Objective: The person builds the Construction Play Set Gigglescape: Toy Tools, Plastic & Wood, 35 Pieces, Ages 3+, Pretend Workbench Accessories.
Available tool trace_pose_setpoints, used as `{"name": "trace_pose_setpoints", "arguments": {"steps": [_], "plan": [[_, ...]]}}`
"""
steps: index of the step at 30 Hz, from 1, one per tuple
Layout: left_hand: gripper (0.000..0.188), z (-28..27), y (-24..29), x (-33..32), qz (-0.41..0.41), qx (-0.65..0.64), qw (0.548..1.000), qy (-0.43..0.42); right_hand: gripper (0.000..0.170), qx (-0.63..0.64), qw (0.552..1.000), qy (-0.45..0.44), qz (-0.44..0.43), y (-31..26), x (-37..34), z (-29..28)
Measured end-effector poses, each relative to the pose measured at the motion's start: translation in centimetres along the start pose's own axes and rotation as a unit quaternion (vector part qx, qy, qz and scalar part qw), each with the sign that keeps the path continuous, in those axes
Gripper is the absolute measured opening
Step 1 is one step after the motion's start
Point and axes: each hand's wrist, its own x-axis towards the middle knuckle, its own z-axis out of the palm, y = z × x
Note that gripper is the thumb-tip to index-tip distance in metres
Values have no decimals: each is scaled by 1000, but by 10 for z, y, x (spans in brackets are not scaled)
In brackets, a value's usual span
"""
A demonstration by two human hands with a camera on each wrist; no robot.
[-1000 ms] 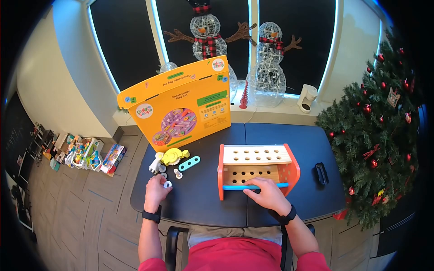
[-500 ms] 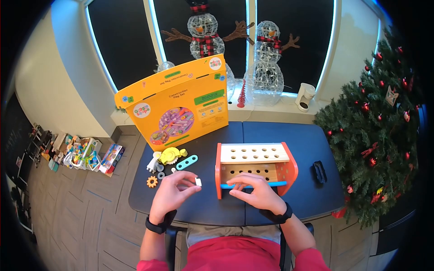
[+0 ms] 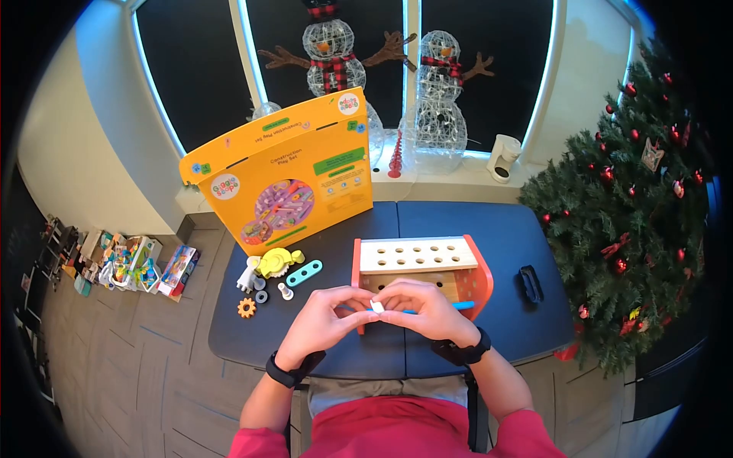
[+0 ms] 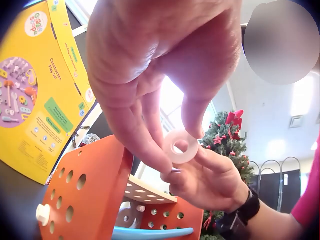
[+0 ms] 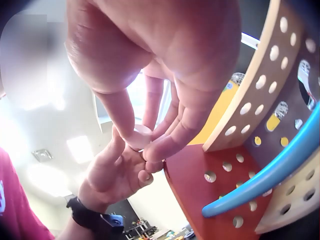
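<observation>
A small white ring-shaped piece (image 4: 172,154) is pinched between the fingertips of both hands, its round hole showing in the left wrist view. The left hand (image 3: 324,319) grips it from the left and the right hand (image 3: 429,309) from the right, thumbs and forefingers meeting at the piece (image 3: 377,307). Just behind the hands stands a toy bench with red-orange sides (image 3: 479,276), a white top with holes (image 3: 416,254) and a blue bar (image 3: 463,305). The hands cover part of the bar and the bench's front.
At the left of the dark table (image 3: 458,356) lie a yellow piece (image 3: 276,262), a teal strip (image 3: 305,272), a white bolt (image 3: 285,291), grey rings and an orange gear (image 3: 246,308). A yellow box (image 3: 290,168) stands behind. Right is a black object (image 3: 529,284).
The left hand has carried the white piece from the table's left side to the middle. The right hand has left the blue bar and now holds the piece too. The head view has shifted slightly.
</observation>
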Motion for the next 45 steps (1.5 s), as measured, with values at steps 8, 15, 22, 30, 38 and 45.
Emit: {"name": "trace_pose_setpoints", "arguments": {"steps": [8,15,22,30,38,45], "plan": [[27,-12,-11,3,0,-40,991,125,27,205,960,-121,150,39,-16,-16],[30,-21,-49,10,-23,-5,984,176,30,296,895,-234,238,84,-27,-17],[50,-15,-80,17,-31,3,985,172,31,372,874,-131,283,127,-30,-15],[114,-10,-111,20,-63,-163,984,-16,31,408,880,-70,234,130,-16,-5],[117,0,-116,25,-33,-65,997,-20,42,351,919,30,175,122,-8,4],[98,4,-110,27,-72,-130,988,-46,41,398,899,109,147,143,4,1]]}}
